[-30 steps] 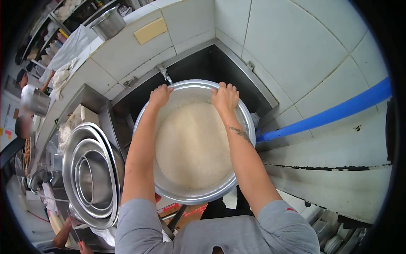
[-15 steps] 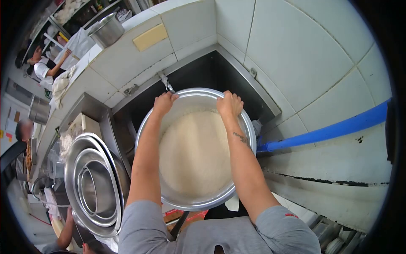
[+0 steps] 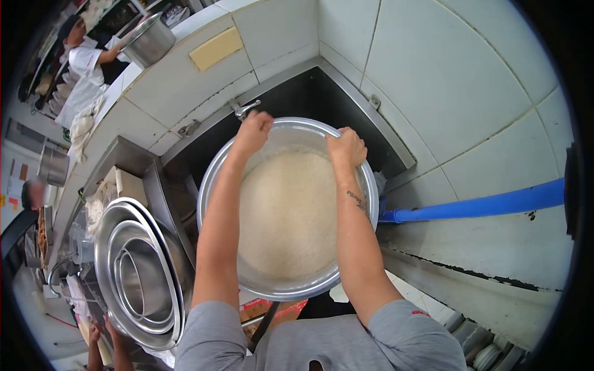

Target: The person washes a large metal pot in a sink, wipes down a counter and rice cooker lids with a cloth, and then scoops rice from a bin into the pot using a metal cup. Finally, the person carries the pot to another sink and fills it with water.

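A large round metal pot point(image 3: 207, 191) fills the middle of the view, holding pale, cloudy contents point(image 3: 288, 213) that look like rice in water. My right hand point(image 3: 346, 147) grips the far right of its rim, thumb inside. My left hand point(image 3: 252, 133) is above the far left rim with its fingers curled in, close to a metal tap point(image 3: 246, 110). Nothing shows inside those fingers. Behind the pot lies a dark steel sink point(image 3: 291, 93), partly hidden by it.
Nested steel bowls point(image 3: 145, 284) lean at left. A blue pipe point(image 3: 470, 204) runs along the right. On the tiled ledge are a steel pot point(image 3: 148, 42) and a cloth point(image 3: 81, 130). A co-worker point(image 3: 93, 55) stands beyond; another person's hands point(image 3: 102, 334) show lower left.
My left hand has left the rim and risen toward the tap. The tap's lever now points to the right instead of down. My right hand still holds the rim.
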{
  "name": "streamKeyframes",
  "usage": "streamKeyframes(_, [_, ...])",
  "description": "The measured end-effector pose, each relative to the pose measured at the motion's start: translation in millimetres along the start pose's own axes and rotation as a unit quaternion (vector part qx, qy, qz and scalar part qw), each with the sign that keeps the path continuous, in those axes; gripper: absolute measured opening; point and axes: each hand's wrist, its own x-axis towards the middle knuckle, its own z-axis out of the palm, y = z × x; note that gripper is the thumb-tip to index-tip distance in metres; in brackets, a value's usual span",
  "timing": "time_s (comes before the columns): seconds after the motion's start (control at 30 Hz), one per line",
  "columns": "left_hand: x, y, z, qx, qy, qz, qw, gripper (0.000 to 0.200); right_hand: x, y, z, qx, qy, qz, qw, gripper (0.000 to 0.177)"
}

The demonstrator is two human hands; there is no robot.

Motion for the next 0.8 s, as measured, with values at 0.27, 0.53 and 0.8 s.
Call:
streamKeyframes(0.27, [-24.3,-69.2,60.3,-0.333,0.142,-0.455,0.814,0.011,1.0,4.3,3.3,-0.009,0.069,0.02,0.997,0.025])
streamKeyframes(0.53, [6.8,-75.1,80.9,-0.546,0.29,-0.539,0.572,0.016,-15.1,-12.6,-3.6,0.018,0.242,-0.148,0.959,0.021])
streamKeyframes(0.8, [4.2,-97.5,84.8,-0.568,0.361,-0.54,0.506,0.018,-28.7,-6.8,74.0,0.378,-0.212,-0.043,0.9,0.015])
